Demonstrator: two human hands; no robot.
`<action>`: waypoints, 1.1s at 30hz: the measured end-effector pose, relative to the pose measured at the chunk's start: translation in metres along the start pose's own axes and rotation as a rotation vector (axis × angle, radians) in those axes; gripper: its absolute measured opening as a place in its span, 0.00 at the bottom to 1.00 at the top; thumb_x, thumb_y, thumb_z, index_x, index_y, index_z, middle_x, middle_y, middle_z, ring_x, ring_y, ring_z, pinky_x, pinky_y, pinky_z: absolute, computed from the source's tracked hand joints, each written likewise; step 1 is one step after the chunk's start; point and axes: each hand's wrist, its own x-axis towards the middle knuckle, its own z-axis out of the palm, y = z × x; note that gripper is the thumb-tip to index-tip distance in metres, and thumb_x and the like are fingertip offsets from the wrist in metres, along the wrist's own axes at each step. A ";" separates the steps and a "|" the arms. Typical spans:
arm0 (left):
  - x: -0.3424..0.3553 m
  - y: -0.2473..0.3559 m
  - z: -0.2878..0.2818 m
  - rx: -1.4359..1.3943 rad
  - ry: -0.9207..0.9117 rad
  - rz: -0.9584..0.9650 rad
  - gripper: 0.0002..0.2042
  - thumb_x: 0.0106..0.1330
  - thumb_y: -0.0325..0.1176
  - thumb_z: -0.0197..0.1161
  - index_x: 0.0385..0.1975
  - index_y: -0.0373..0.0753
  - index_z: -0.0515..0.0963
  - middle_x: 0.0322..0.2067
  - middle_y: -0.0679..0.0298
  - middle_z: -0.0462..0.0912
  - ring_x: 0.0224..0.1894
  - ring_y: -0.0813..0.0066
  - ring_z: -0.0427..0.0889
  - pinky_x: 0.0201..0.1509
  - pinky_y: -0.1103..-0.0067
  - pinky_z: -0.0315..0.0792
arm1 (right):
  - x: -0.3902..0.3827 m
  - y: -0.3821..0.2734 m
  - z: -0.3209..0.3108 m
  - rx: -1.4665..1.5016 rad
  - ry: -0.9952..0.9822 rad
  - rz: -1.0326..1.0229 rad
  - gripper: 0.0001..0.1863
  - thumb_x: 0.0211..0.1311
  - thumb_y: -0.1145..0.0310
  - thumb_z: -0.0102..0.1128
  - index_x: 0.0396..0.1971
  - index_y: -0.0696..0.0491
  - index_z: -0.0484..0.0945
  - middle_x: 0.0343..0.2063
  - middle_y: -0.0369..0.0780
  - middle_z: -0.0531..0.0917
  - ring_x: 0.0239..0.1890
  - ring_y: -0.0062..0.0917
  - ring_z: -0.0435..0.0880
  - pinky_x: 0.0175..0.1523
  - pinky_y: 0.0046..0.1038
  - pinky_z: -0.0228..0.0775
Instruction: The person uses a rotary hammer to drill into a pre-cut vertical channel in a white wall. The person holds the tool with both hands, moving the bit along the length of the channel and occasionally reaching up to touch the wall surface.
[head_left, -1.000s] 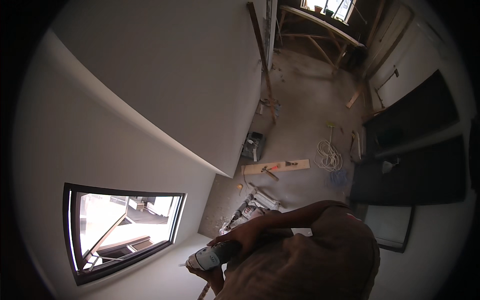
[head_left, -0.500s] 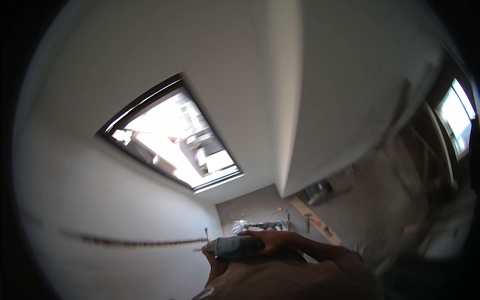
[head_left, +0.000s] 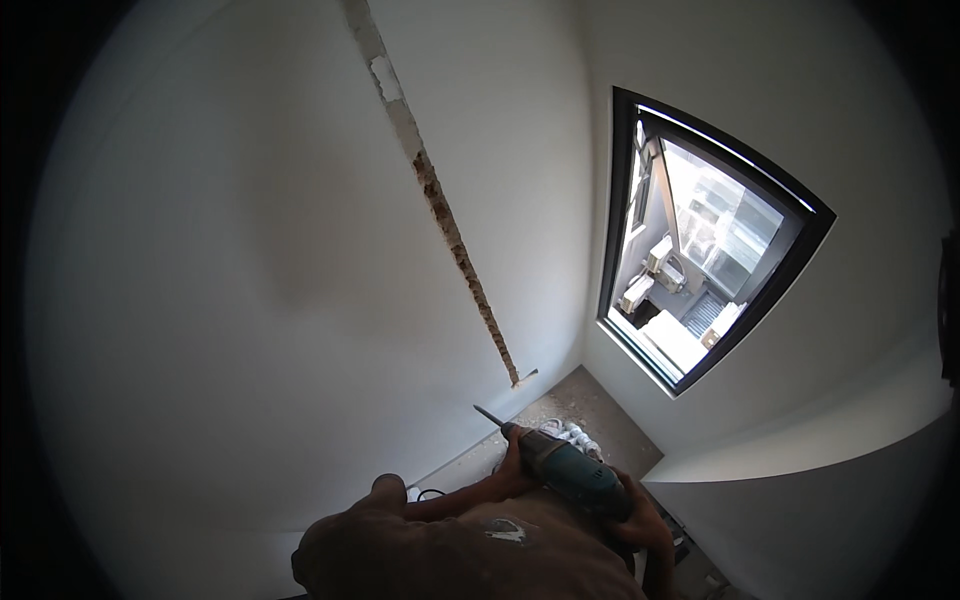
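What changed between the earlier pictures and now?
The view has swung to the person's left: the window went from the picture's left side to its right, and the chiselled groove in the wall came into plain view. The coiled cable left the picture. The power drill turned along, its bit now pointing up and left. Unchanged: left hand at its front, right hand at its rear.

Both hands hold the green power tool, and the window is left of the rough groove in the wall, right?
Not quite: the head view shows the window right of the rough groove. The rest stands: the left hand and right hand hold the green power tool.
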 end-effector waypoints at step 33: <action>-0.052 0.204 0.199 0.384 -0.311 0.612 0.33 0.61 0.65 0.47 0.47 0.37 0.70 0.38 0.55 0.78 0.39 0.59 0.82 0.42 0.63 0.79 | 0.132 -0.088 0.072 -0.133 0.117 -0.530 0.59 0.42 0.63 0.73 0.68 0.54 0.37 0.46 0.54 0.76 0.45 0.44 0.80 0.51 0.40 0.72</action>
